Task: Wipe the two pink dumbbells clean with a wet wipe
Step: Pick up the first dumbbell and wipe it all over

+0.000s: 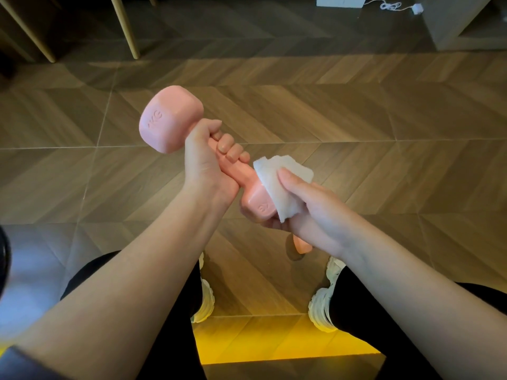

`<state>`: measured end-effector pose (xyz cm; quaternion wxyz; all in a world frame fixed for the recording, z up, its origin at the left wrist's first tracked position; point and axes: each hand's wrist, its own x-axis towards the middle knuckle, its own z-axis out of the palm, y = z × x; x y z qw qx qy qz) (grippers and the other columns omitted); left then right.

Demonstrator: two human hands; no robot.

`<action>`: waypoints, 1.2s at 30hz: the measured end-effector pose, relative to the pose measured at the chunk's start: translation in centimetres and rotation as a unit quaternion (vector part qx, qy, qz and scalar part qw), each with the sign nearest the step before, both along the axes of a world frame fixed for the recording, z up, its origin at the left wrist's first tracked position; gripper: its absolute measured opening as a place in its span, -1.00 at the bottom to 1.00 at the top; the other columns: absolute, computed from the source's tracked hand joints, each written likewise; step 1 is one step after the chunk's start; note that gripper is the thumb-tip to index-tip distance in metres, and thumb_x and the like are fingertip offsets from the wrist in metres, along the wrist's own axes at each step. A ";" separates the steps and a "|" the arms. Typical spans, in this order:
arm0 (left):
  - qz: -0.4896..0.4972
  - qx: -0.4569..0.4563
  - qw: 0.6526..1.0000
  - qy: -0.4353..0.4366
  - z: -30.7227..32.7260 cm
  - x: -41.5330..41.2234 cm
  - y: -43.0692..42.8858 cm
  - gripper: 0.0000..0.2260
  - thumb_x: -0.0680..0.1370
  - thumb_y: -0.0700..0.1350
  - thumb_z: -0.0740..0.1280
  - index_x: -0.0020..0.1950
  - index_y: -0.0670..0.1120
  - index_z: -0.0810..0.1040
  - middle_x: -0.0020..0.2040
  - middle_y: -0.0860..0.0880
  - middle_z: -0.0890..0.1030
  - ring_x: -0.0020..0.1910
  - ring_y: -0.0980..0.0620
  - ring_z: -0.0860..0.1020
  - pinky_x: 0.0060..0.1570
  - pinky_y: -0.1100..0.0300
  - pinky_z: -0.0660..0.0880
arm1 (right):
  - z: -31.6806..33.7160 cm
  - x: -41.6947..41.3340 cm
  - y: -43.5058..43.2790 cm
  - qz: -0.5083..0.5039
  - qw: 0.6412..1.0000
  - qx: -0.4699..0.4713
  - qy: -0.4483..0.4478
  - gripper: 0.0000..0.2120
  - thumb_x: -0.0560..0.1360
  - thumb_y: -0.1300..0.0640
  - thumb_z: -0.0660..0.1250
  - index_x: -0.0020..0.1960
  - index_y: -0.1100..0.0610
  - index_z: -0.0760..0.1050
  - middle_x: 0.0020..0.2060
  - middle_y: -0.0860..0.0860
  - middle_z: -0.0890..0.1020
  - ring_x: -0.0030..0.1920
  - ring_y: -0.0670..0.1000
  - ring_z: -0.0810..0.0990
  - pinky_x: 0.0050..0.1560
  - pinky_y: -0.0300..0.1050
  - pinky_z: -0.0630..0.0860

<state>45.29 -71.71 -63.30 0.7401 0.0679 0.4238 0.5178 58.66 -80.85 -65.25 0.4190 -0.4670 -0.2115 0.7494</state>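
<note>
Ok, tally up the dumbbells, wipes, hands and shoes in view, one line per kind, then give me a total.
Pink dumbbells: 2, one held up, one mostly hidden on the floor
Wet wipes: 1
Hands: 2, left hand, right hand
White shoes: 2
Total: 7

You looked down on a herringbone wood floor [356, 111] and white shoes [321, 308]. Pale wooden legs [129, 28] stood far left. A white cable [389, 5] lay far right.

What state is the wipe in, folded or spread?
Folded: the wipe shows layered edges under the right hand, against the dumbbell.
</note>
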 end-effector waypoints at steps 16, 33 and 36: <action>0.002 -0.014 1.000 -0.003 -0.2 -0.1 0.2 -0.73 0.53 -0.17 0.18 -0.35 -0.02 0.22 -0.52 0.07 0.19 -0.59 0.08 0.16 -0.52 0.27 0.26 | 0.1 1.4 -0.2 0.052 0.998 0.019 0.013 -0.44 0.37 -0.03 0.44 0.33 0.09 0.47 0.15 0.12 0.64 0.18 0.11 0.59 0.28 0.21 0.47; -0.003 0.001 1.000 0.000 -0.3 -0.2 0.0 -0.72 0.52 -0.17 0.19 -0.37 -0.02 0.23 -0.53 0.07 0.17 -0.59 0.09 0.15 -0.53 0.26 0.26 | -0.4 0.6 -0.7 0.005 0.999 0.019 0.047 -0.58 0.42 0.03 0.45 0.26 0.07 0.54 0.11 0.11 0.64 0.14 0.11 0.58 0.24 0.21 0.45; -0.015 -0.001 1.000 0.009 -0.3 -0.2 -0.3 -0.71 0.54 -0.17 0.18 -0.36 -0.02 0.20 -0.53 0.06 0.15 -0.59 0.08 0.14 -0.54 0.26 0.24 | -0.4 -0.7 -0.4 -0.016 0.998 0.011 -0.059 -0.43 0.37 -0.01 0.49 0.34 0.05 0.45 0.06 0.04 0.65 0.04 0.01 0.62 -0.02 -0.08 0.54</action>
